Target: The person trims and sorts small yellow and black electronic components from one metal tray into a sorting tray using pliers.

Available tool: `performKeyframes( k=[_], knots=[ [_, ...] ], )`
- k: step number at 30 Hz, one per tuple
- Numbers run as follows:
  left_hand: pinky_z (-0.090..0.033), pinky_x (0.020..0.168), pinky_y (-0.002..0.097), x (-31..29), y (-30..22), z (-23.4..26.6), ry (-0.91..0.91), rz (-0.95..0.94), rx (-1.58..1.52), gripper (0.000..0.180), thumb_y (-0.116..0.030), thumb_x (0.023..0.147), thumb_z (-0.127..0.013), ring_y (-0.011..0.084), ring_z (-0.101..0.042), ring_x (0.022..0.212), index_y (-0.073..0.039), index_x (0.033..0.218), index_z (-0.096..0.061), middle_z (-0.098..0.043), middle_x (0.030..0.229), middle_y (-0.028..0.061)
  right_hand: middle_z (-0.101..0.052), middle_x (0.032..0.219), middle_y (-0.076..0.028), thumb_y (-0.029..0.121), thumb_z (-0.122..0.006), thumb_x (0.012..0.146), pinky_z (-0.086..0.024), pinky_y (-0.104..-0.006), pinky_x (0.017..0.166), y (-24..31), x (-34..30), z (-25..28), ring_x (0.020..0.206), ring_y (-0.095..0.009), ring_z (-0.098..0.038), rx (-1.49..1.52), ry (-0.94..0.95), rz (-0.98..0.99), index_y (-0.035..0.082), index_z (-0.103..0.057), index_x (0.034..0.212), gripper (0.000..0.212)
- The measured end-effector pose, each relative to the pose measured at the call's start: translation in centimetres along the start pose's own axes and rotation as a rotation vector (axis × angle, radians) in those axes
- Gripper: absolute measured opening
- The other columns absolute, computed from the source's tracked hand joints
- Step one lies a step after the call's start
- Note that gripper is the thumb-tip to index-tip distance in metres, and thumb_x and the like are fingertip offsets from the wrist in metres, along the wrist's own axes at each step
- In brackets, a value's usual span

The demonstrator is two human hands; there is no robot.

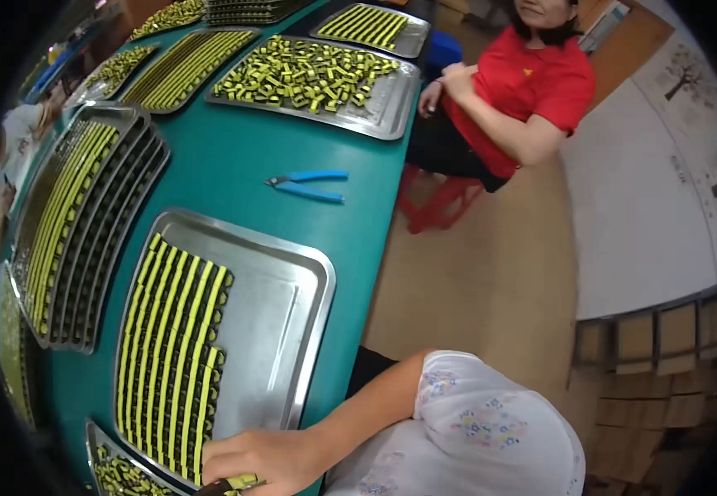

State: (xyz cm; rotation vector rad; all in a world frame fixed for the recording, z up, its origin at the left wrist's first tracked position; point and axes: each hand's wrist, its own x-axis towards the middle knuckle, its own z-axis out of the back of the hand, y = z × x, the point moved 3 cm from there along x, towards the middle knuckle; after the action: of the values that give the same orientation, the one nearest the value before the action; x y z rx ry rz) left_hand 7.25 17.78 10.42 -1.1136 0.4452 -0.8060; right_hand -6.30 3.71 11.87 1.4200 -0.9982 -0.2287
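My right hand (269, 461) reaches in from the lower right, over the near end of a shallow metal tray (271, 322). Its fingers are curled down, closed on small yellow-and-black parts (244, 480) that show partly below it. They look like little tape-wrapped blocks; their exact kind I cannot make out. Beside the fingers, long rows of the same parts (164, 355) stand close together along the tray's left side, with one shorter row on the right edge. The tray's right part is bare metal. My left hand is out of the picture.
Blue-handled cutters (313, 185) lie beyond the tray on the green table (209, 165). Stacked filled trays (85, 240) stand at left; a tray of loose parts (313, 78) is farther off. Another tray (119, 475) sits lower left. A person in red (532, 91) sits at the table's right edge.
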Motion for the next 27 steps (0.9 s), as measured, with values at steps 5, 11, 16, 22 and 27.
performKeyframes(
  k=[5, 11, 16, 22, 27],
  knots=[
    [-0.038, 0.055, 0.0232, 2.1, 2.5, 1.1, 0.373, 0.34, -0.213, 0.017, -0.016, 0.092, -0.044, 0.016, -0.046, 0.062, -0.004, 0.08, -0.041, -0.045, 0.072, 0.0068, -0.054, 0.104, -0.015, 0.0, -0.06, 0.073, -0.046, -0.0351, 0.08, -0.2, 0.0, 1.5, 0.094, -0.03, -0.057, -0.213, -0.064, 0.014, -0.001, -0.054, 0.11, 0.038],
    [-0.039, 0.047, 0.025, 1.9, -1.1, -0.5, 0.603, 0.295, -0.638, 0.022, -0.02, 0.088, -0.054, 0.0187, -0.049, 0.051, 0.001, 0.081, -0.053, -0.055, 0.064, 0.0117, -0.056, 0.1, -0.014, -0.004, -0.059, 0.068, -0.046, -0.0333, 0.078, -0.4, 0.9, 1.6, 0.091, -0.027, -0.057, -0.335, -0.121, -0.064, -0.002, -0.056, 0.108, 0.04],
    [-0.031, 0.048, 0.0215, 0.9, -2.2, 0.0, 0.309, 0.115, -0.783, 0.019, -0.02, 0.094, -0.048, 0.012, -0.04, 0.059, -0.002, 0.097, -0.048, -0.047, 0.071, 0.0059, -0.057, 0.097, -0.013, -0.005, -0.056, 0.066, -0.045, -0.0316, 0.076, -0.1, 1.2, 1.2, 0.087, -0.025, -0.057, -0.382, -0.158, -0.036, -0.003, -0.058, 0.105, 0.038],
    [-0.033, 0.05, 0.0157, 1.5, -0.5, -0.8, 0.16, 0.073, -0.919, 0.035, -0.013, 0.093, -0.041, 0.0055, -0.038, 0.069, 0.001, 0.125, -0.041, -0.045, 0.086, 0.0018, -0.057, 0.093, -0.012, -0.003, -0.057, 0.068, -0.045, -0.0337, 0.073, -0.1, 0.4, 0.3, 0.084, -0.025, -0.057, -0.362, -0.116, 0.006, -0.002, -0.056, 0.103, 0.035],
    [-0.045, 0.087, 0.029, 2.9, 1.7, -0.9, 0.326, -0.181, -1.463, 0.042, -0.017, 0.097, -0.038, 0.019, -0.051, 0.101, 0.003, 0.133, -0.034, -0.049, 0.117, 0.0123, -0.054, 0.091, -0.013, -0.002, -0.059, 0.067, -0.045, -0.0359, 0.072, 1.0, 0.4, -0.4, 0.084, -0.03, -0.057, -0.333, -0.045, 0.11, -0.001, -0.055, 0.1, 0.033]
  ],
)
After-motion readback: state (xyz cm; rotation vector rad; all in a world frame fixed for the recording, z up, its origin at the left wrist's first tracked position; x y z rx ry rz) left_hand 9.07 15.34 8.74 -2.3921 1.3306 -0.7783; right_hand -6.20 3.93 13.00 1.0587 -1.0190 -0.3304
